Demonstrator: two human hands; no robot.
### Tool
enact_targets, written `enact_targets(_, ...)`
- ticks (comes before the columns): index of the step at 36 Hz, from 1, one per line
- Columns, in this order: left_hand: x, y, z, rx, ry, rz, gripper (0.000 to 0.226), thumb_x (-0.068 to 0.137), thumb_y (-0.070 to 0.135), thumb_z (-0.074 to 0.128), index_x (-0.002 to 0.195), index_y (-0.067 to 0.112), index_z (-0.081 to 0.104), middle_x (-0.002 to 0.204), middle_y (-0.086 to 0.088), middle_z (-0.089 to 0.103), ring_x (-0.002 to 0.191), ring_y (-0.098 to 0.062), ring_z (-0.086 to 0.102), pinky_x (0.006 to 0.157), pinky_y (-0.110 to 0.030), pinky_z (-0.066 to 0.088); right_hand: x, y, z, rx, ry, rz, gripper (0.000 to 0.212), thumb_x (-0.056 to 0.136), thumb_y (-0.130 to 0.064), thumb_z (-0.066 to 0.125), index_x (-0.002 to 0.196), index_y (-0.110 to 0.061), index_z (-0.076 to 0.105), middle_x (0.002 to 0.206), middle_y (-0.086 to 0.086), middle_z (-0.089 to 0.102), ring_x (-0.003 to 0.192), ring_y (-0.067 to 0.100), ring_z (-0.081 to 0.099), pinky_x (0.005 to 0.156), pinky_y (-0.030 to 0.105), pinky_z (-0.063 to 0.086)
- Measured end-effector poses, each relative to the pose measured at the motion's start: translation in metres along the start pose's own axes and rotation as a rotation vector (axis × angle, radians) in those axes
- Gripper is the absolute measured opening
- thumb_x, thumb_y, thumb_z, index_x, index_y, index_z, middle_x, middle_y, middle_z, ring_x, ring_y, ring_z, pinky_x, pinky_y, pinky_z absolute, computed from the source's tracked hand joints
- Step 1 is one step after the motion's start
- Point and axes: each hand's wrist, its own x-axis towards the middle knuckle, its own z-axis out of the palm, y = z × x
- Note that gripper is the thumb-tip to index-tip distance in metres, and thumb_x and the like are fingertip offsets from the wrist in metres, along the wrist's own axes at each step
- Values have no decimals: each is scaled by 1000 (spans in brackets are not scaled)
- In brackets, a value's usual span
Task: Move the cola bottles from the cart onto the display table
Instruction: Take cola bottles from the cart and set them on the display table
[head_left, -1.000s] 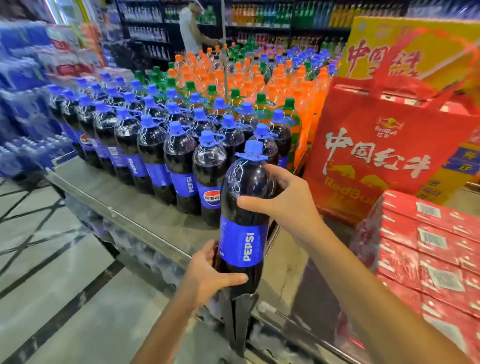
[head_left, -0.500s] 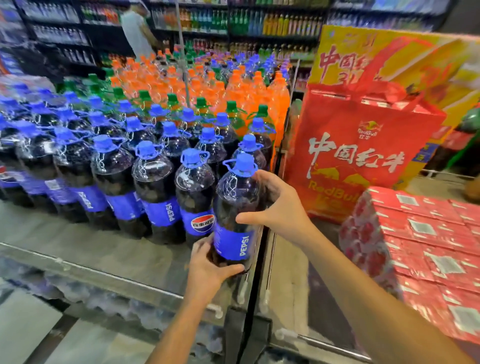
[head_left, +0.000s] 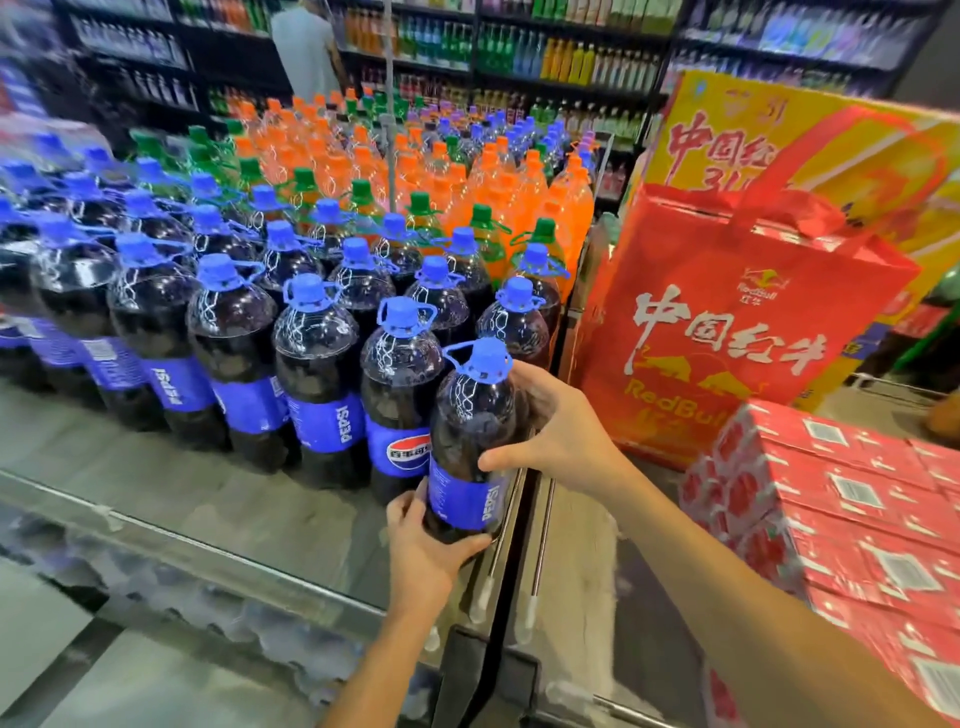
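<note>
Cut off at the lower frame edge: both forearms. Hidden behind the left hand (head_left: 426, 540): the base of the cola bottle (head_left: 470, 415), so cannot tell whether standing on the steel worktop (head_left: 208, 499) or lifted just off it. Grasping that bottle low with the left hand, fingers curled round below the blue label. Clasping its shoulder with the right hand (head_left: 561, 431), thumb across the front, fingers wrapped behind. Held upright at the worktop's front right corner, just beside the end of the front row of bottles (head_left: 317, 374). Lettered "PEPSI" in white up the blue label, likewise on the neighbours, with a round Pepsi logo on the nearest. To the right, stacked red cartons (head_left: 857, 493) with barcode stickers, print too blurred to read. Behind them, a red bag (head_left: 727, 332) marked "RedBull" under large white Chinese characters. Farther back, green-capped bottles (head_left: 421, 202) and orange bottles (head_left: 498, 176), labels hidden. At the far wall, drink shelves (head_left: 571, 52) and a person (head_left: 306, 47), blurred and cut off at the top.
</note>
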Motion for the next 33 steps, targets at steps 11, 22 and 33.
enact_targets(11,1,1,8,-102,83,-19,101,44,14,102,133,25,53,125,9,58,116,-11,63,103,-43,53,5,7,-10,18,57,-64,87,66,2,94,137,-33,57,130,-27,69,129,-3,60,101,16,50)
enact_targets(22,3,5,14,-4,88,66,99,52,15,99,141,13,56,124,5,47,116,-19,59,107,-36,48,4,15,-14,9,114,-34,89,66,-3,96,143,-24,57,134,-16,70,128,3,63,99,17,52)
enact_targets(33,9,9,21,-67,133,27,80,52,5,98,117,26,58,116,4,50,107,-18,63,102,-32,50,8,11,-2,-49,163,-15,98,56,-22,104,142,-32,58,135,-26,65,132,-6,56,109,19,47)
